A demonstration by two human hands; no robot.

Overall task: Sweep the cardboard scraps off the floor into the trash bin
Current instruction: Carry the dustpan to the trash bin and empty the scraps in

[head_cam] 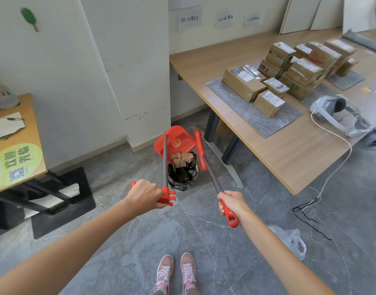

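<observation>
Left hand [143,193] is clenching the dustpan [174,143] handle; right hand [231,202] is gripping the broom [200,153] handle. Dustpan is tilting over the bin [182,177], which is standing on the floor ahead of both hands, near the table [289,154] leg. Scraps [181,159] are sliding from pan mouth into the bin. Both handles are running away from the hands toward the bin; broom head is hanging just right of the rim. Bin interior mostly hidden by the black liner; blur makes the scrap count unreadable. No scraps discernible on the floor.
</observation>
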